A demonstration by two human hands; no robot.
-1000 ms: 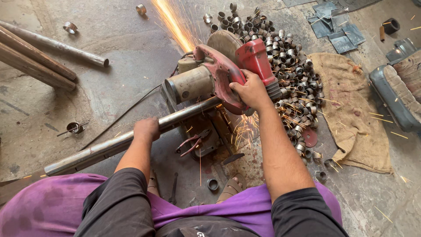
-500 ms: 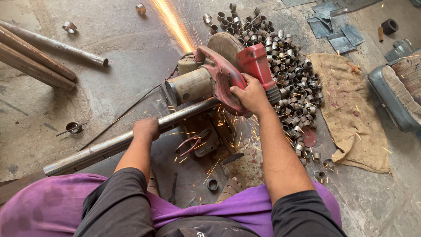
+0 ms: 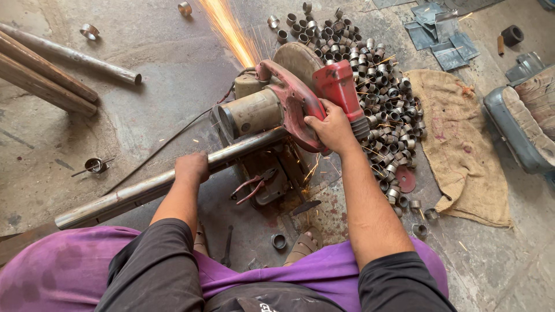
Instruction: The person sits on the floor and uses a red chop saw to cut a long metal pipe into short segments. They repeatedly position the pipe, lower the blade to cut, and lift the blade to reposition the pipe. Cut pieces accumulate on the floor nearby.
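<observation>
- Head view: the red chop saw's handle [image 3: 341, 92] is being gripped by the right hand [image 3: 330, 128], fingers closed.
- A long grey steel pipe [image 3: 144, 190] is being clasped by the left hand [image 3: 191, 167].
- Orange sparks [image 3: 228, 29] are being thrown.

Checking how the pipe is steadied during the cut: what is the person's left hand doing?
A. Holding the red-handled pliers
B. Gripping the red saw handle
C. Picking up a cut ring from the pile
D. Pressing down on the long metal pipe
D: the left hand rests on top of the long metal pipe that runs into the chop saw, while the right hand grips the saw's red handle.
</observation>
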